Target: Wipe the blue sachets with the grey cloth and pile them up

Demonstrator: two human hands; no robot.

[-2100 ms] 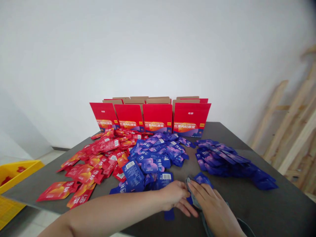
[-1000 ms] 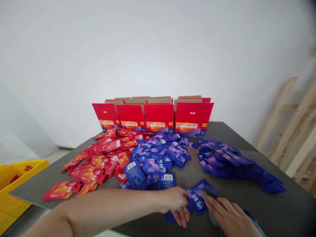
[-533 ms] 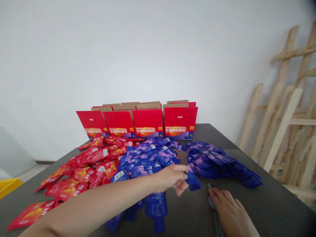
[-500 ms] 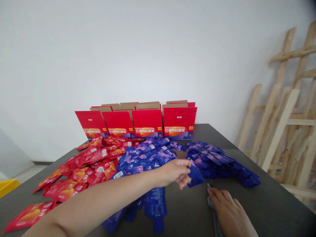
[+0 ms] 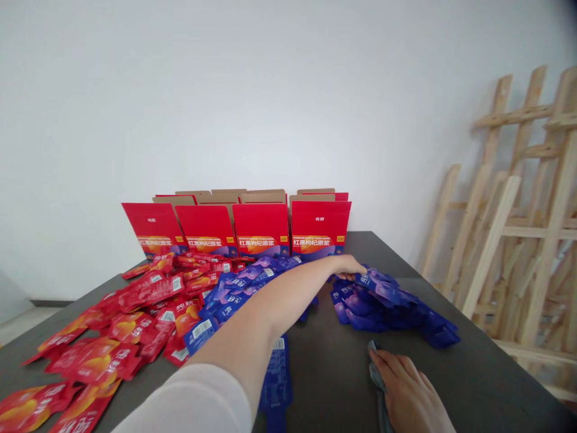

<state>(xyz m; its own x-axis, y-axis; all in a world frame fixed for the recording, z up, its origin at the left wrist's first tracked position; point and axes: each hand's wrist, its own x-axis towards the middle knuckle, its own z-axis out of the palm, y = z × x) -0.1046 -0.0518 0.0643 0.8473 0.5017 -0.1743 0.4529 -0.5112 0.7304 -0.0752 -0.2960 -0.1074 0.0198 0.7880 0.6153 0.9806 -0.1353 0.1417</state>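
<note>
The left hand (image 5: pixel 350 266) extends to the far left end of the blue stack (image 5: pixel 387 310), on the right side of the table (image 5: pixel 336 385). Its curled fingers contact the top pouch (image 5: pixel 378 286); whether they grip it or have let it go cannot be told. The top pouch lies tilted on the stack, whose pouches overlap in a row running toward the near right. The right hand (image 5: pixel 412 394) is at the near right, thumb and fingers closed around a grey cloth (image 5: pixel 377 374) against the table. The left forearm, in a white sleeve (image 5: pixel 198 403), crosses above the blue heap (image 5: pixel 237 290) at center and partly hides it. One loose pouch (image 5: pixel 276 382) lies flat at the near side, its narrow neck pointing near. The red heap (image 5: pixel 135 325) occupies the left side and adjoins the blue heap. Red boxes (image 5: pixel 261 228) stand upright in rows at the far side, brown flaps raised. Wooden frames (image 5: pixel 505 228) lean at the right against the white wall (image 5: pixel 252 108).
</note>
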